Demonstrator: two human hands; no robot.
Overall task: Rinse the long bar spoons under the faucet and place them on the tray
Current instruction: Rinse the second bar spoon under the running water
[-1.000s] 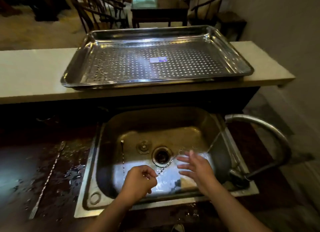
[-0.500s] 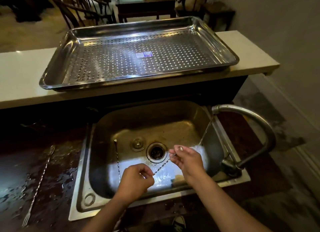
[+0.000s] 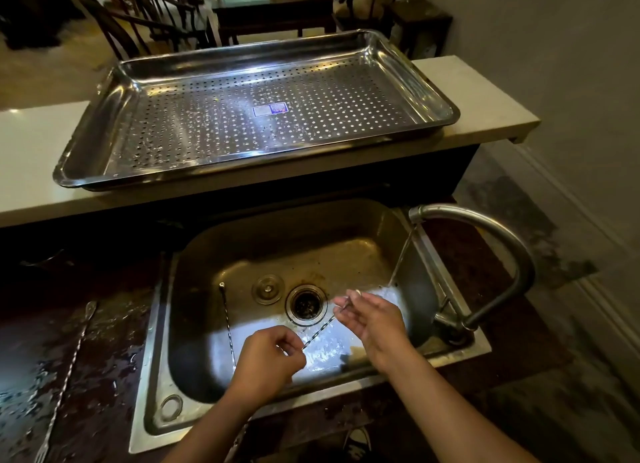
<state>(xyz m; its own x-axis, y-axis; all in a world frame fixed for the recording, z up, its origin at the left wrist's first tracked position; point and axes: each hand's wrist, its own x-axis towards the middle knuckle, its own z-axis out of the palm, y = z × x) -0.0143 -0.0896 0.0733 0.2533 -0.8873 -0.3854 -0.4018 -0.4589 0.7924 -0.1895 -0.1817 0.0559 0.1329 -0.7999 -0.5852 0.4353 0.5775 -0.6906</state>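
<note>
Over the steel sink (image 3: 349,220), my left hand (image 3: 266,365) pinches the lower end of a twisted bar spoon (image 3: 320,331). My right hand (image 3: 372,319) pinches its upper end, close to where the thin water stream (image 3: 401,254) from the faucet (image 3: 485,227) lands. A second bar spoon (image 3: 227,320) lies inside the sink on the left. A third one (image 3: 65,383) with a fork end lies on the wet dark counter to the left. The perforated steel tray (image 3: 104,106) sits on the pale raised counter behind the sink with nothing on it.
The drain (image 3: 306,305) and a loose plug (image 3: 267,288) sit in the sink bottom. Water is pooled on the dark counter (image 3: 31,376). Chairs and a table stand beyond the pale counter (image 3: 31,144). A wall runs along the right.
My right hand went from open fingers beside the spoon to pinching its upper end by the stream. The view shifted down a little.
</note>
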